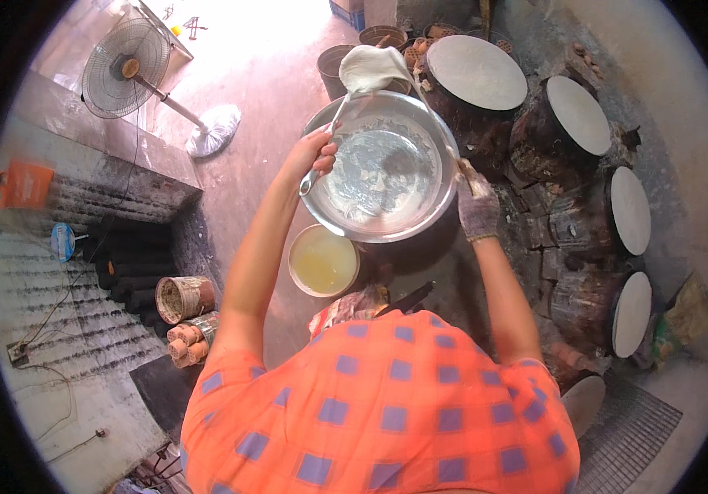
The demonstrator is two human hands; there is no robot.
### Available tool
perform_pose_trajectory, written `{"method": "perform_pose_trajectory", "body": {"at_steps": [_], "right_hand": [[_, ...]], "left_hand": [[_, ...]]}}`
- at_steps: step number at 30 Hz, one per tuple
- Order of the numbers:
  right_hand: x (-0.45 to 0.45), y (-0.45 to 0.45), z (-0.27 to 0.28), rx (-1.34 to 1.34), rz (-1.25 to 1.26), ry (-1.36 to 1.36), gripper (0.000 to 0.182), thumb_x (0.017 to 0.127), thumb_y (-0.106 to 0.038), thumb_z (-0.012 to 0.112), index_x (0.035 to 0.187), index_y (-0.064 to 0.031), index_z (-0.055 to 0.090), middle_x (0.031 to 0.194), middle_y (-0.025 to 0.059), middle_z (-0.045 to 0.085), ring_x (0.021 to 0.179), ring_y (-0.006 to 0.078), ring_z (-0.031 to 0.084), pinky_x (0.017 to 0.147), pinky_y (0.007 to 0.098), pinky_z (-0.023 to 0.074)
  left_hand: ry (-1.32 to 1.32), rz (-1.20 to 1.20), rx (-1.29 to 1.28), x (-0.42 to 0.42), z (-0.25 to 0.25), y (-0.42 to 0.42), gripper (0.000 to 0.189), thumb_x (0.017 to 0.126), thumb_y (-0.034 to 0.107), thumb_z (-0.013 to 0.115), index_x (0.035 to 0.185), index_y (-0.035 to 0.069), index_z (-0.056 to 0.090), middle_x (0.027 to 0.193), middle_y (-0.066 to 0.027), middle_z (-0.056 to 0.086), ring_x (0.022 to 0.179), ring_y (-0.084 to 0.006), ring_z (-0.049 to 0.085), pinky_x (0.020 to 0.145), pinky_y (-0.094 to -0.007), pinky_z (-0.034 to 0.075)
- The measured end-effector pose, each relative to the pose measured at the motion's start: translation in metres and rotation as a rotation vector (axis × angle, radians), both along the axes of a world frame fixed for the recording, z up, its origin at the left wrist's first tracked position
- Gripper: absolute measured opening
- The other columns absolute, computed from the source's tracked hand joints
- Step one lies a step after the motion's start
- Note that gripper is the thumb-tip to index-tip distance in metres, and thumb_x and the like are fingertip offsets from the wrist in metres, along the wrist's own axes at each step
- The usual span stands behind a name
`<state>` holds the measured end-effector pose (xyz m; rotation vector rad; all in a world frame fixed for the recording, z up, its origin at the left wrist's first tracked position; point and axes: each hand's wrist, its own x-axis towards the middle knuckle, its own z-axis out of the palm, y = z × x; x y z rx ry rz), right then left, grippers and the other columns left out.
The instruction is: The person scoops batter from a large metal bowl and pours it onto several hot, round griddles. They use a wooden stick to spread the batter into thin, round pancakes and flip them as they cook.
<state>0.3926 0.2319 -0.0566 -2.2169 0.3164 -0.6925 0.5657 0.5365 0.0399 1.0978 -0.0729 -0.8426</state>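
Note:
My left hand point(320, 154) is closed round the handle of a metal ladle or spoon point(341, 114) over the left rim of a wide metal basin point(384, 231). Pale, wet dough or thick batter point(372, 68) hangs in a mass at the far end, beyond the basin's rim. In a knitted glove, my right hand point(478, 200) grips a long thin stick point(431, 111) that reaches up to the same mass. Whitish smears coat the inside of the basin. Just below it, a round container point(323, 259) holds yellowish liquid.
Several drum-like stoves with round pale tops point(476, 72) curve along the right side. A standing fan point(126, 68) is at the upper left. A bucket point(186, 299) and perforated clay-coloured cylinders point(187, 344) stand at the lower left; a dark grate point(632, 432) lies lower right.

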Motion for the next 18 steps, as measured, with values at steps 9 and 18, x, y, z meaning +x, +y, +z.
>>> {"method": "perform_pose_trajectory", "body": {"at_steps": [9,18], "right_hand": [[-0.033,0.014,-0.008,-0.210,-0.068,0.188,0.048,0.087,-0.023,0.063,0.134,-0.0172,0.053,0.109,0.0162,0.063,0.093,0.0330,0.063,0.081,0.0394,0.0519],[-0.151,-0.028,-0.027,-0.281,-0.446,0.260,0.046,0.086,-0.027,0.064,0.129,-0.0128,0.055,0.100,0.0191,0.062,0.086,0.0373,0.062,0.077,0.0439,0.0516]], "left_hand": [[0.245,-0.068,-0.203,0.009,-0.035,-0.034,0.031,0.100,0.020,0.043,0.129,0.008,0.047,0.058,0.0077,0.035,0.039,-0.0043,0.032,0.033,-0.0215,0.027],[0.099,-0.333,-0.038,-0.057,-0.054,-0.169,0.026,0.100,0.018,0.042,0.125,0.013,0.048,0.054,0.0047,0.036,0.036,-0.0076,0.031,0.035,-0.0231,0.029]]}}
